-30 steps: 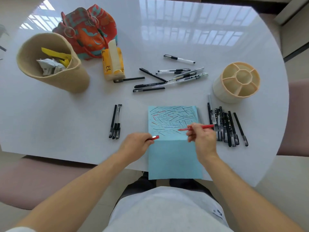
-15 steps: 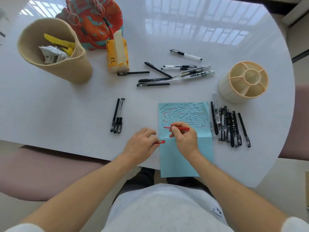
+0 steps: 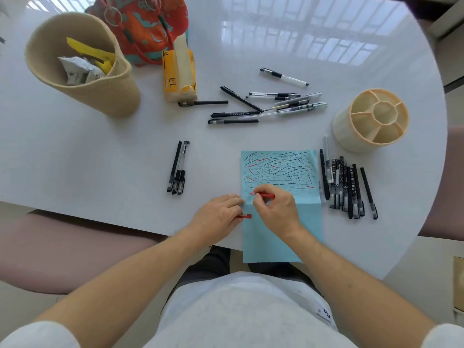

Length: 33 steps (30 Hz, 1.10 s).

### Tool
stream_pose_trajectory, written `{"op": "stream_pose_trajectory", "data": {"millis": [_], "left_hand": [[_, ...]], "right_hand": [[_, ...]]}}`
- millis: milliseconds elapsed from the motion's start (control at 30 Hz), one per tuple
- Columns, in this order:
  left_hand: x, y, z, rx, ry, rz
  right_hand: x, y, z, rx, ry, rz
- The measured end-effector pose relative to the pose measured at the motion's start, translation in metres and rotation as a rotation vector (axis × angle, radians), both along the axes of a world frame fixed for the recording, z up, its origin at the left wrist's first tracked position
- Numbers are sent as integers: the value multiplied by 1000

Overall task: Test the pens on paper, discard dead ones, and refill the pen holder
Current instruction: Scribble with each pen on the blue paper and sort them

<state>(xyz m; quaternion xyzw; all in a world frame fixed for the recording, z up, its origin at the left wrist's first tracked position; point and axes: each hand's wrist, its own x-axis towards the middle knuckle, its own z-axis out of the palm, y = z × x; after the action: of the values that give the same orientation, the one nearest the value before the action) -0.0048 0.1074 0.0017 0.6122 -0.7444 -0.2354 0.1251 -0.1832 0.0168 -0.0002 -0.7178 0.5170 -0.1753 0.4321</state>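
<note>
We see the red pen point(image 3: 264, 195) pinched in the curled fingers of the right hand point(image 3: 276, 209), its tip at the left end over the blue paper point(image 3: 281, 243) near the fold. The paper lies at the near edge of the white table point(image 3: 100, 159), its lower part hanging over that edge, its upper half covered in black and red strokes. The left hand point(image 3: 217, 218) rests on the table just left of the paper, fingers curled round the red cap point(image 3: 244, 216) (only the cap's end shows past the fingers).

Just right of the paper a tight row of black pens point(image 3: 347, 187) lies roughly parallel to the paper's side. Beyond them, toward the right edge of the table, stands the cream pen holder point(image 3: 351, 136), its compartments showing no pens. A loose scatter of pens point(image 3: 263, 104) lies at the table's middle, further from us than the paper. Three black pens point(image 3: 177, 169) lie together well to the left of the paper.

Toward the far left corner stands a beige bin point(image 3: 100, 91) holding crumpled paper and yellow scraps; beside it are a yellow tissue pack point(image 3: 178, 79) and a patterned orange bag point(image 3: 150, 28).
</note>
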Motion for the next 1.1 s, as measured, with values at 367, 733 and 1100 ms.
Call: {"op": "stream_pose_trajectory", "data": {"millis": [367, 733, 1100], "left_hand": [[-3, -4, -3, 21, 26, 52], [-9, -14, 1, 118, 109, 220], [-25, -28, 24, 140, 58, 139]], "right_hand": [[-23, -5, 10, 291, -295, -393], [-38, -1, 27, 503, -529, -348], [-32, 5, 31, 549, -483, -284]]}}
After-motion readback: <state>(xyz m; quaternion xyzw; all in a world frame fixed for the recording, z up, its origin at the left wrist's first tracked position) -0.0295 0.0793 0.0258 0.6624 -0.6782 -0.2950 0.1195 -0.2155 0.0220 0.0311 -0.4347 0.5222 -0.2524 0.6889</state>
